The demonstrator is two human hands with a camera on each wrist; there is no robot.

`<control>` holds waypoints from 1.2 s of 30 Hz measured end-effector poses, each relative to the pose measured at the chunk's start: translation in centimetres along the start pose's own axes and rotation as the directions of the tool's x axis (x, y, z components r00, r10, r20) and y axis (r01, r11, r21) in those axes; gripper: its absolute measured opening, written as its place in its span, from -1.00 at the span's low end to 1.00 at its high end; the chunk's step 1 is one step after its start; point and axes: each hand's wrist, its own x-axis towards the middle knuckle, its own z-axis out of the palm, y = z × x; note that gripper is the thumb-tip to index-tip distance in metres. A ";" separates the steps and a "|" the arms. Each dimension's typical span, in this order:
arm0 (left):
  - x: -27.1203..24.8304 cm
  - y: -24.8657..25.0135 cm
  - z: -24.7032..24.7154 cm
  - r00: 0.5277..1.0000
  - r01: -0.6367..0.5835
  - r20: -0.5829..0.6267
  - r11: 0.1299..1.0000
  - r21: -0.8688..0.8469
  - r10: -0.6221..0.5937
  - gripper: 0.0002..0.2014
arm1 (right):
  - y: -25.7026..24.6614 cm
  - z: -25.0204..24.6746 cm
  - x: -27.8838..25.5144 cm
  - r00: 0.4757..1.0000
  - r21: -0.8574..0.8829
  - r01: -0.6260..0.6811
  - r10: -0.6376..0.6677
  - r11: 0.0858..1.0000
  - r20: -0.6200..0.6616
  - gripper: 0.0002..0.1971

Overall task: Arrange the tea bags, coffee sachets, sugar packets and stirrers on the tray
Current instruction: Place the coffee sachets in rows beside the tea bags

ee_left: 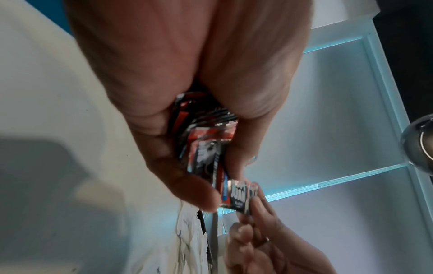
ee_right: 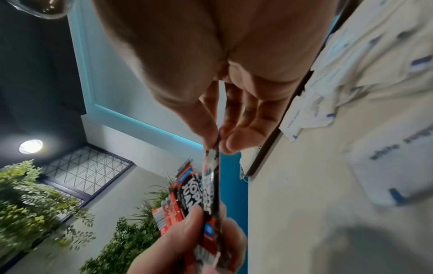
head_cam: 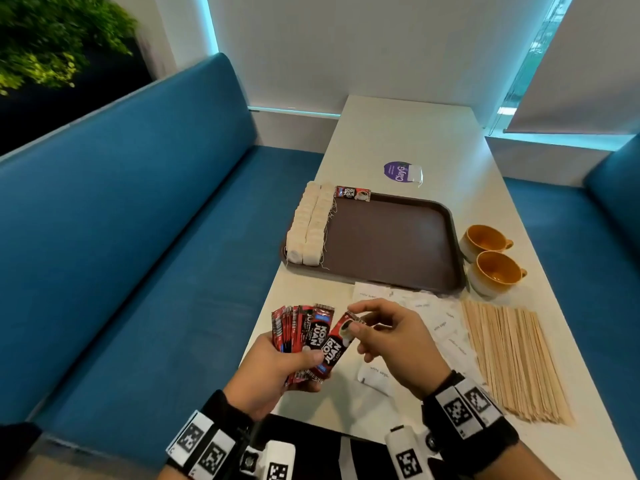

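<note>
My left hand [head_cam: 294, 365] grips a fanned stack of red and black coffee sachets [head_cam: 298, 329] near the table's front left edge. My right hand [head_cam: 388, 330] pinches the top end of one coffee sachet [head_cam: 337, 344] that still sits in the stack. In the right wrist view thumb and forefinger pinch that sachet [ee_right: 212, 178]; the left wrist view shows the stack [ee_left: 206, 146] in my palm. The brown tray [head_cam: 391, 240] holds two rows of tea bags [head_cam: 310, 225] along its left side and one coffee sachet [head_cam: 352, 193] at its far left corner. White sugar packets [head_cam: 440, 327] and wooden stirrers [head_cam: 512, 358] lie on the table.
Two orange cups [head_cam: 491, 258] stand right of the tray. A purple round sticker [head_cam: 398, 172] with a clear packet lies beyond it. Blue bench seats [head_cam: 138, 237] flank the white table [head_cam: 408, 133]. A plant [head_cam: 45, 39] is at the upper left.
</note>
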 end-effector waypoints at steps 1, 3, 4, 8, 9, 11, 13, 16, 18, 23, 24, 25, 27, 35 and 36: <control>0.0 -0.1 0.0 1.000 -0.002 -0.016 1.000 -0.009 0.002 -0.66 | 0.3 -0.1 -0.4 1.000 0.015 -0.003 0.003 1.000 -0.014 -0.72; 0.0 -0.2 0.1 0.999 -0.009 -0.053 0.999 -0.038 0.007 -0.72 | 0.7 -0.4 -1.0 1.000 0.026 -0.007 0.007 1.000 -0.015 -0.66; 0.0 -0.3 0.2 0.997 -0.013 -0.072 0.998 -0.058 0.009 -0.74 | 0.9 -0.4 -1.2 1.000 0.018 -0.009 0.009 1.000 -0.003 -0.65; 0.3 -0.2 0.5 0.989 -0.053 -0.145 0.985 -0.166 0.028 -0.60 | 1.4 -0.7 -1.5 0.997 -0.008 -0.063 0.064 0.998 0.047 -0.77; 0.4 -0.2 0.6 0.987 -0.060 -0.159 0.982 -0.181 0.031 -0.57 | 1.5 -0.8 -1.6 0.996 0.002 -0.075 0.075 0.997 0.049 -0.78; 0.5 -0.2 0.7 0.984 -0.063 -0.176 0.974 -0.219 0.024 -0.55 | 1.5 -1.0 -1.5 0.996 0.020 -0.079 0.079 0.997 0.035 -0.77; 0.7 -0.3 0.6 0.982 -0.055 -0.187 0.965 -0.257 0.006 -0.59 | 1.2 -1.4 -1.3 0.998 0.029 -0.070 0.070 0.997 0.011 -0.70; 0.9 -0.4 0.2 0.983 -0.030 -0.178 0.943 -0.331 -0.031 -0.64 | 0.6 -2.0 -0.5 0.998 0.041 -0.052 0.053 0.998 -0.023 -0.69; 1.0 -0.4 -0.2 0.985 -0.001 -0.159 0.923 -0.384 -0.065 -0.64 | 0.1 -2.5 0.2 0.998 0.049 -0.047 0.049 0.998 -0.037 -0.72; 2.0 -1.0 -1.3 0.976 0.048 -0.197 0.971 -0.233 -0.095 -0.76 | -1.6 -4.3 3.9 0.997 0.051 -0.017 0.021 0.999 -0.072 -0.74; 2.2 -1.0 -1.5 0.974 0.051 -0.210 0.986 -0.157 -0.084 -0.79 | -2.1 -4.8 5.0 0.996 0.044 -0.006 0.010 0.999 -0.088 -0.73; 2.4 -1.2 -1.7 0.973 0.053 -0.221 0.995 -0.088 -0.071 -0.81 | -2.7 -5.3 6.3 0.994 0.037 0.003 0.001 0.999 -0.106 -0.72; 2.8 -1.3 -2.1 0.973 0.070 -0.222 0.998 -0.004 -0.069 -0.82 | -3.8 -6.2 9.1 0.992 0.023 0.023 -0.020 0.999 -0.128 -0.72; 4.2 -1.5 -3.4 0.957 0.193 -0.197 0.975 -0.113 -0.212 -0.74 | -4.7 -8.3 23.0 0.976 -0.091 -0.004 -0.016 0.996 -0.215 -0.68; 4.3 -1.4 -3.6 0.955 0.204 -0.191 0.970 -0.134 -0.227 -0.71 | -4.2 -8.4 24.6 0.975 -0.113 -0.020 -0.006 0.993 -0.223 -0.70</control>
